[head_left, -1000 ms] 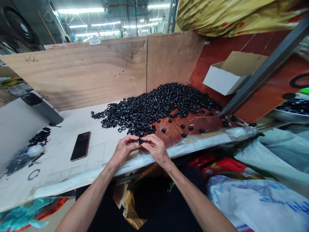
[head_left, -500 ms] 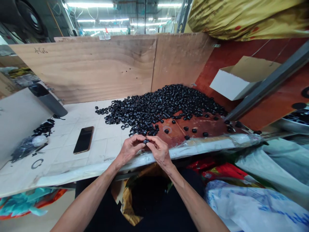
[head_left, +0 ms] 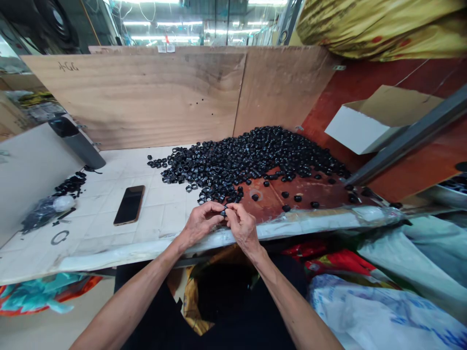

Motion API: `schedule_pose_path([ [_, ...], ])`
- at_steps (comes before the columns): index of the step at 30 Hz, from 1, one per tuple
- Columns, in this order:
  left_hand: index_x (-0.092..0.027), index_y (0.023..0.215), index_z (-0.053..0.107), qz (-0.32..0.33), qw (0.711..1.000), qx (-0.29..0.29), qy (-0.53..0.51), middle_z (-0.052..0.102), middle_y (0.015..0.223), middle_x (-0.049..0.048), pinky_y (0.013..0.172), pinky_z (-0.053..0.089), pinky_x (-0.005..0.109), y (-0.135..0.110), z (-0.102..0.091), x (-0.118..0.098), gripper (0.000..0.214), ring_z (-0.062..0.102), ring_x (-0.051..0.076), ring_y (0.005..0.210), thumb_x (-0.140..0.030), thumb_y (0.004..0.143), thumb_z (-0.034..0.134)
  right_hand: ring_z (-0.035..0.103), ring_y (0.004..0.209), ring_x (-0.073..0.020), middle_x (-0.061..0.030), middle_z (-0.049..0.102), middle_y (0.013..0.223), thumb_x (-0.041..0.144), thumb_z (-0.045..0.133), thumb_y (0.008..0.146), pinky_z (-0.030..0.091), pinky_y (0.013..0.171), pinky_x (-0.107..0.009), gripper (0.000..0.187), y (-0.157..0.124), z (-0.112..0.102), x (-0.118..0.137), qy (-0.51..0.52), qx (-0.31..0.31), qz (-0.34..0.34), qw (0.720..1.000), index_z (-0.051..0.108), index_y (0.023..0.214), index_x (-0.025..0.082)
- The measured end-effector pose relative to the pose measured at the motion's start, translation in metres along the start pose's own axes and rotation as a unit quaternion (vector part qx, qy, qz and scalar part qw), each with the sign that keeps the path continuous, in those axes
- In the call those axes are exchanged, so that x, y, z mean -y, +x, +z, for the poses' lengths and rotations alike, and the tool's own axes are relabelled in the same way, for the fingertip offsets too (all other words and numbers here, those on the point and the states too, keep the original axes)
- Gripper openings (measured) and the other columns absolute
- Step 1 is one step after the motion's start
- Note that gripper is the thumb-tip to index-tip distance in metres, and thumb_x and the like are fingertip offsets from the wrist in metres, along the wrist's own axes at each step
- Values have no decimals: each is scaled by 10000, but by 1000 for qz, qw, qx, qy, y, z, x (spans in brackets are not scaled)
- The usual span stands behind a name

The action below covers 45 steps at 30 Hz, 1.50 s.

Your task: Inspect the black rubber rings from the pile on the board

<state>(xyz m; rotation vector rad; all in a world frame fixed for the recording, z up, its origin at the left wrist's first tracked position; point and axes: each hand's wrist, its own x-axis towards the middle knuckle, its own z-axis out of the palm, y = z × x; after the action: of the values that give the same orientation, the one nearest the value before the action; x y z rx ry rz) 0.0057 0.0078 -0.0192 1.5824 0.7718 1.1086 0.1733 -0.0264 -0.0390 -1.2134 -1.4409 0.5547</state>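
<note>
table (head_left: 109, 243): one | pile of black rings (head_left: 255, 155): one, too many for counting | phone (head_left: 129, 204): one | left hand (head_left: 199, 223), right hand (head_left: 243, 227): we are pinching together one small ring (head_left: 223, 211) above the table's near edge | risk: we are judging it may slip and drop past the edge, the fingertip grip being so tiny

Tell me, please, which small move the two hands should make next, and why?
Probably a slight squeeze or twist of the small black piece: the left hand and the right hand both pinch it between fingertips at the front edge of the table, so it seems unfinished. The pile of black pieces lies just beyond.
</note>
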Motion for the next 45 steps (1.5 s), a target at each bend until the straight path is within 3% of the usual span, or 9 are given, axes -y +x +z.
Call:
schedule_pose_path([
  [3, -173, 953, 714, -34, 999, -13, -35, 701, 1031, 54, 865, 561, 320, 0, 1, 0, 210, 669, 186, 936, -295, 802, 793, 693, 672, -170, -37, 734, 808, 344, 564, 963, 556, 660, -262, 235, 0, -3, 3, -2, 31, -24, 999, 683, 1100, 196],
  [8, -170, 956, 721, -26, 999, -7, -24, 699, 1003, 54, 927, 539, 332, -1, 0, -2, 216, 656, 182, 949, -295, 800, 805, 547, 534, -136, -8, 598, 562, 376, 496, 1013, 465, 593, -251, 451, 1, -3, 10, -85, 4, -39, 996, 604, 612, 199],
  [15, -176, 933, 713, -45, 997, -31, -56, 692, 1023, 56, 891, 554, 339, -1, 2, 1, 270, 659, 191, 937, -344, 763, 838, 665, 679, -176, -32, 702, 815, 341, 578, 952, 555, 690, -287, 317, -1, -5, 9, -28, 25, -41, 998, 683, 1204, 182],
  [21, -174, 961, 719, -37, 999, -5, -34, 684, 1023, 62, 900, 551, 332, -1, 1, -2, 228, 651, 191, 953, -317, 805, 803, 628, 596, -165, -21, 662, 639, 358, 536, 994, 505, 631, -269, 326, 0, -2, 6, -52, 15, -11, 998, 699, 761, 199],
  [25, -176, 952, 716, -33, 999, -21, -34, 686, 1039, 66, 912, 545, 334, -1, 1, -2, 246, 649, 201, 978, -333, 790, 815, 616, 651, -164, -29, 676, 726, 354, 561, 976, 503, 682, -276, 260, 0, -3, 11, -58, 3, -44, 997, 705, 829, 195],
  [28, -176, 948, 711, -40, 998, -30, -34, 689, 1019, 58, 898, 542, 326, -1, 2, -2, 258, 651, 194, 951, -347, 786, 817, 550, 592, -153, -2, 590, 612, 352, 569, 972, 490, 669, -282, 344, -1, -6, 15, -79, 14, -55, 995, 637, 667, 207],
  [33, -176, 941, 709, -33, 999, -24, -36, 690, 1007, 52, 911, 535, 322, 0, 1, -2, 236, 655, 189, 956, -305, 777, 819, 641, 672, -172, -35, 699, 828, 343, 629, 912, 541, 670, -287, 191, -1, -7, 14, -10, 1, -44, 999, 699, 1025, 206],
  [40, -171, 970, 697, -24, 1000, 2, 9, 706, 981, 56, 888, 550, 330, -18, 7, -9, 187, 676, 196, 932, -269, 826, 767, 604, 545, -158, 1, 640, 644, 385, 590, 927, 497, 527, -252, 197, -21, -1, 19, 37, -1, 35, 999, 654, 961, 202],
  [45, -231, 1076, 698, 97, 981, -5, 168, 712, 1171, 102, 980, 529, 379, -68, 18, -14, 182, 681, 236, 1101, -174, 919, 624, 391, 375, -95, 80, 478, 510, 517, 547, 949, 317, 371, -198, 317, -63, 0, 39, 169, 40, 239, 955, 594, 890, 208],
])
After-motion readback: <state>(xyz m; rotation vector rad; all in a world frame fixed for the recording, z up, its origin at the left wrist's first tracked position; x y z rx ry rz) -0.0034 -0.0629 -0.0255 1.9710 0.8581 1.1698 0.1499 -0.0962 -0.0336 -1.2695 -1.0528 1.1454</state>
